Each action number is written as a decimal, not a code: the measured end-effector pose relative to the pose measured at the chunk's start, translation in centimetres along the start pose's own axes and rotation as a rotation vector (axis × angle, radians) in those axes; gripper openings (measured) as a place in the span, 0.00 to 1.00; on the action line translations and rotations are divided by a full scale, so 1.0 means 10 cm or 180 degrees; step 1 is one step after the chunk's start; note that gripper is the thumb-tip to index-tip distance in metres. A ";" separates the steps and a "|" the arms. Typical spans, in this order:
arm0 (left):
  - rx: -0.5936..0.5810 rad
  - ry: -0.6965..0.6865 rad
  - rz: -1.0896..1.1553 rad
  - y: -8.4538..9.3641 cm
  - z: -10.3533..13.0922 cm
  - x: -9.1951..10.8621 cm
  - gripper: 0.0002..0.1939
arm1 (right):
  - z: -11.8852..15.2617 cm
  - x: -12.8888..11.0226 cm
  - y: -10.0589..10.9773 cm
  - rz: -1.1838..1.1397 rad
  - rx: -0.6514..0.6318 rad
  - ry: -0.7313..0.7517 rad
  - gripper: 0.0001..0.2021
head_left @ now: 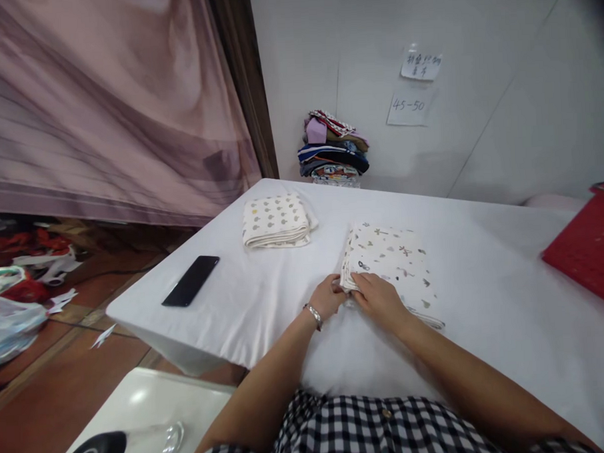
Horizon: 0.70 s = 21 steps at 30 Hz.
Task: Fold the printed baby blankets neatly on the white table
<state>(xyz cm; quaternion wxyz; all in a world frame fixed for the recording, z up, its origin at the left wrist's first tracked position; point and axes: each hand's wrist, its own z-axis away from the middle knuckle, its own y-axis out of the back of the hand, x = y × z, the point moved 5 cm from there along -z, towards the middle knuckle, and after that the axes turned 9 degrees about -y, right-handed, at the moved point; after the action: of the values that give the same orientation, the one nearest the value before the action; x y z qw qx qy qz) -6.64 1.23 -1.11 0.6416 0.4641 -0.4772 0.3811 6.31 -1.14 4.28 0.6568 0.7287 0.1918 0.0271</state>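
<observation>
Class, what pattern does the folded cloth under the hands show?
Small scattered plant-like motifs on off-white cloth, best seen in the head view.

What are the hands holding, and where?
Both hands, left and right, hold the folded printed cloth by its near left corner.

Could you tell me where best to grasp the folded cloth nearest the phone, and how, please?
I'd pinch the folded cloth midway along its near edge, coming from the person's side, thumb on top and fingers beneath. It lies flat with its stacked layers showing there, so gripping them together should keep the folds neat.
</observation>
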 end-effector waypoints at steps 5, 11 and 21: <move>0.0221 0.0064 0.0176 0.02 -0.01 -0.01 0.23 | 0.01 -0.06 -0.03 0.0113 -0.0021 0.0087 0.14; 0.0150 0.0174 0.0567 0.06 0.01 0.04 0.28 | 0.15 -0.08 -0.08 0.0035 0.0068 0.0382 0.25; -0.0046 0.0144 0.0922 0.10 0.01 0.03 0.28 | 0.15 0.01 -0.08 0.0262 0.0281 0.0260 0.28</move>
<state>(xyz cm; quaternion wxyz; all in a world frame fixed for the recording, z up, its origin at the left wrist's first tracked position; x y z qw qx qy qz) -7.57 1.44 -0.61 0.5937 0.3771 -0.5273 0.4767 6.65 -2.48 3.29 0.6141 0.7625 0.1893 0.0753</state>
